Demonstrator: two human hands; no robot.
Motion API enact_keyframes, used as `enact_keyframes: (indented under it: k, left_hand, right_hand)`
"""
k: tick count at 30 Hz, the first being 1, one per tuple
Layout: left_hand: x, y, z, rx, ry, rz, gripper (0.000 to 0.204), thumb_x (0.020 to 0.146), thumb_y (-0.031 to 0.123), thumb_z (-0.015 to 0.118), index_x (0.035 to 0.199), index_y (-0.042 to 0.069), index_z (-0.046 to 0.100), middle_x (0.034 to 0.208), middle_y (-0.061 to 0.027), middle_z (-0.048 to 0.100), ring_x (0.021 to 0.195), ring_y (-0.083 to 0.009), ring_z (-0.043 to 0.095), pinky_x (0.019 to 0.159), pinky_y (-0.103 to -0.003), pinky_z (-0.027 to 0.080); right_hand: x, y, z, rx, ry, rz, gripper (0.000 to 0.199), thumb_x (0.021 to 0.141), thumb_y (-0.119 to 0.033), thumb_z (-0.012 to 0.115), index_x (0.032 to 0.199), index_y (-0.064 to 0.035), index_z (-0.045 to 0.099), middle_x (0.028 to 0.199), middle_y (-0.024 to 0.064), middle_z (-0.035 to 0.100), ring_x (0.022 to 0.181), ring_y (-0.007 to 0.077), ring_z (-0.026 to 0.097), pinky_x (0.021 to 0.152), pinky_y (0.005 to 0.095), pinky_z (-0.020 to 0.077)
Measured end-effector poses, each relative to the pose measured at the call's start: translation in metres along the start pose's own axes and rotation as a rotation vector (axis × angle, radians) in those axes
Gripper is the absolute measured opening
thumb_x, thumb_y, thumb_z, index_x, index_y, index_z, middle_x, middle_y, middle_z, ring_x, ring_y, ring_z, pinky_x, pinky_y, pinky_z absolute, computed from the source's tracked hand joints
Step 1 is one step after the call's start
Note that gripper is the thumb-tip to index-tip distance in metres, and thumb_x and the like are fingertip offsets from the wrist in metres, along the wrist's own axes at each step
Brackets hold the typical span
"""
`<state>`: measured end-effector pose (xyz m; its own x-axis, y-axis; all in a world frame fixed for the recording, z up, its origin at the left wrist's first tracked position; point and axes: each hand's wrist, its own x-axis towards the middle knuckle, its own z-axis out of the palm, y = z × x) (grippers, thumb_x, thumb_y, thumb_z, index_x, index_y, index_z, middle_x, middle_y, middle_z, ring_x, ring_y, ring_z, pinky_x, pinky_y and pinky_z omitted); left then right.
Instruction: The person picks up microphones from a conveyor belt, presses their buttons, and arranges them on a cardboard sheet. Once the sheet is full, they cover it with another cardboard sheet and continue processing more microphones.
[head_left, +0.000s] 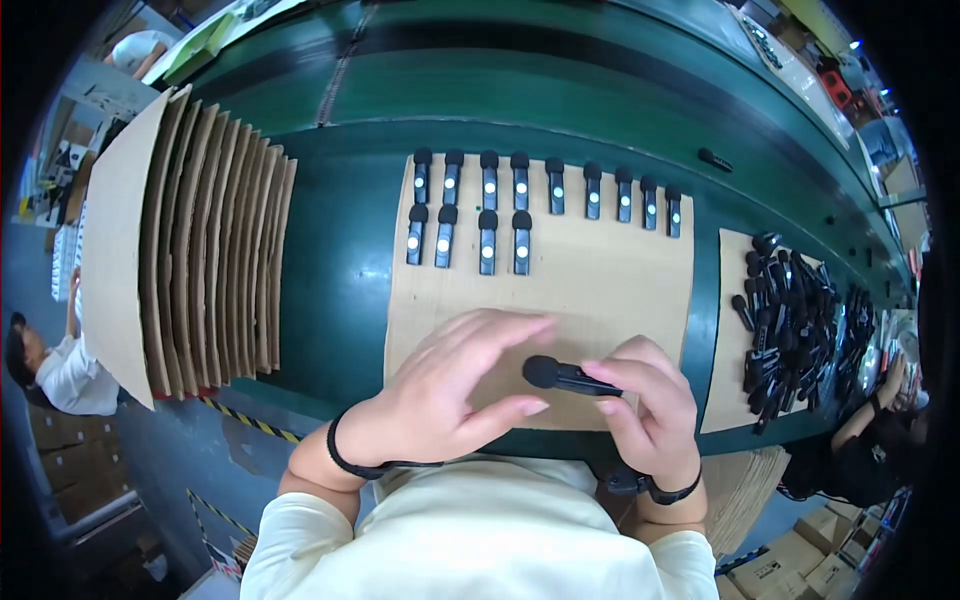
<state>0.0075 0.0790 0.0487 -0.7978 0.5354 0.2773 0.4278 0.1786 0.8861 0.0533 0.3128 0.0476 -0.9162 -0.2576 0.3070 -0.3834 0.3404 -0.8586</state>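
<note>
A small black microphone with a round foam tip (543, 372) is pinched between the thumb and fingers of my right hand (648, 405), its tip pointing left. My left hand (450, 385) is spread beside that tip, fingers and thumb apart, with nothing in it. Both hands are above the near part of a flat cardboard sheet (620, 270). Along the sheet's far edge runs a row of similar microphones (556, 187), each with a pale round spot. A shorter second row (487, 243) lies below it on the left.
Upright cardboard sheets (125, 240) stand packed together at the left. A heap of black microphones (785, 330) covers another cardboard sheet at the right. One microphone (715, 160) lies alone on the green work surface (340, 220). Other people (870, 450) are at the right and left edges.
</note>
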Motion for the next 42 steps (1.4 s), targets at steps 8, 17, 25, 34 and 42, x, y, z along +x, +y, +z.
enact_keyframes:
  k: [8,17,25,34,42]
  left_hand:
    - [-0.01,-0.001,0.018,0.047,0.006,0.09,0.035,0.076,0.002,0.077,0.109,-0.001,0.065,0.098,-0.0129,0.068,0.086,-0.0293,0.064,0.081,-0.038,0.052]
    - [-0.009,-0.004,0.02,0.05,0.015,0.165,0.03,0.074,0.003,0.079,0.101,0.001,0.066,0.095,-0.0108,0.068,0.083,-0.0269,0.063,0.088,-0.045,0.05]
    - [-0.002,0.004,0.024,-0.002,0.016,0.103,0.03,0.075,0.006,0.079,0.103,0.002,0.067,0.091,-0.0096,0.068,0.083,-0.0254,0.064,0.092,-0.047,0.049]
    - [-0.004,-0.004,0.021,-0.012,-0.028,0.123,0.025,0.076,0.006,0.077,0.099,0.003,0.07,0.096,-0.0103,0.067,0.09,-0.026,0.064,0.092,-0.044,0.048]
    - [-0.011,-0.012,0.012,0.031,-0.019,0.003,0.031,0.074,0.002,0.075,0.104,0.0,0.068,0.107,-0.0133,0.065,0.099,-0.0273,0.062,0.093,-0.039,0.047]
  right_hand:
    - [-0.017,0.012,0.016,0.115,0.134,-0.054,0.028,0.08,-0.002,0.075,0.105,0.0025,0.064,0.088,0.0114,0.063,0.075,0.0209,0.057,0.069,0.0307,0.0445]
    - [-0.017,0.016,0.019,0.149,0.134,-0.118,0.031,0.076,0.001,0.078,0.105,0.0,0.066,0.088,0.0111,0.067,0.074,0.0219,0.062,0.064,0.0306,0.0476]
    - [-0.018,0.02,0.019,0.152,0.135,-0.158,0.029,0.077,0.003,0.075,0.104,-0.0014,0.066,0.091,0.0117,0.066,0.077,0.0227,0.063,0.065,0.031,0.0477]
    - [-0.017,0.022,0.023,0.258,0.146,-0.111,0.029,0.077,0.002,0.073,0.105,-0.0033,0.065,0.098,0.0122,0.066,0.085,0.0248,0.063,0.073,0.0309,0.05]
    - [0.005,0.008,0.023,0.087,0.013,-0.116,0.026,0.079,0.002,0.071,0.103,-0.0016,0.062,0.102,0.0174,0.065,0.089,0.0252,0.063,0.078,0.0329,0.051]
